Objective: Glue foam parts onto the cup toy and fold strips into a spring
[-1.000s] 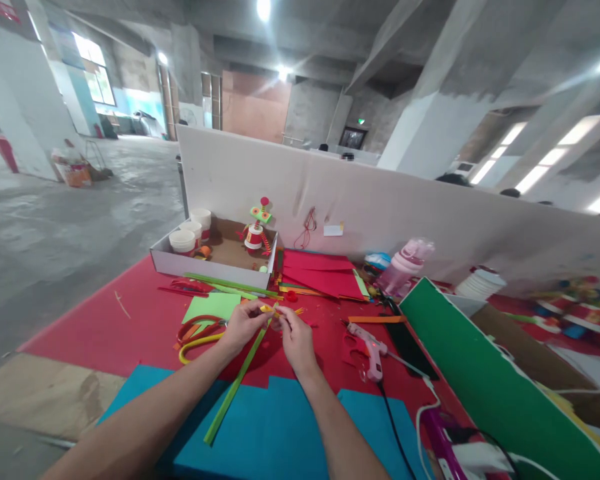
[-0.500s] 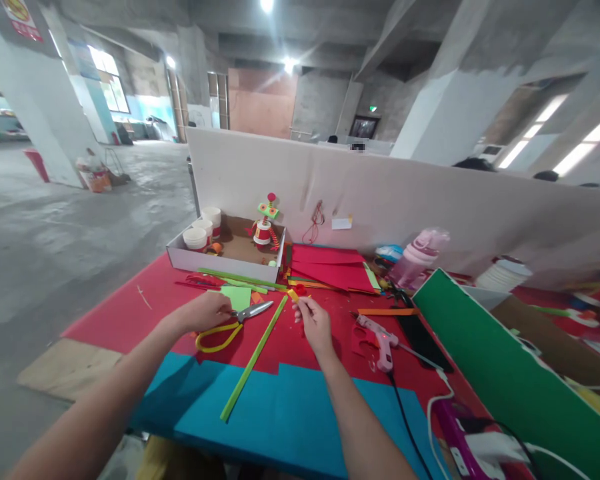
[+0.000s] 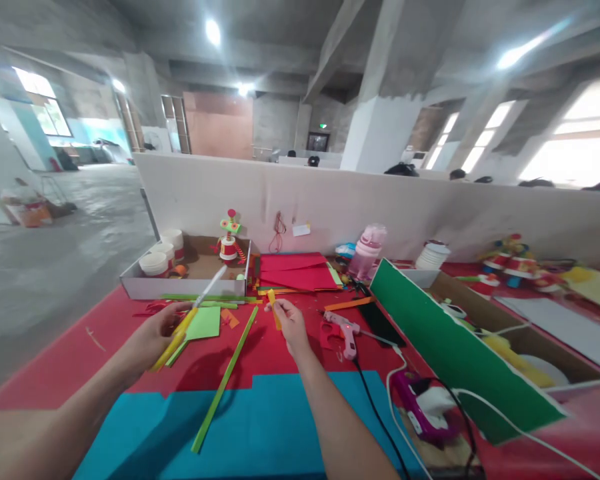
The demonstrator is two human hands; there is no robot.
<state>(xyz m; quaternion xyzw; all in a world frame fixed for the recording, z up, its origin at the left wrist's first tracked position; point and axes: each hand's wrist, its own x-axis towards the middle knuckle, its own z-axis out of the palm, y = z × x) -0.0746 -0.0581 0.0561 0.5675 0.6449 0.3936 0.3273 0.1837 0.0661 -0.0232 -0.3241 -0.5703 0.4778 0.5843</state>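
Observation:
My left hand is closed on a pair of scissors with yellow handles, raised off the table and blades pointing up and away. Pinched between the fingers of my right hand is a short yellow paper strip. Between my hands a long green paper strip lies aslant across the red and blue sheets. Just past the scissors rest a light green paper square and a small orange paper piece.
At the back left, a cardboard tray holds paper cups and a paper-cup robot figure. Red paper sheets are stacked behind. To the right are a pink glue gun, a purple power strip and a green board.
My left hand has lifted the scissors from the table and turned them upright. My right hand still holds the yellow strip. The whole view has swung to the right.

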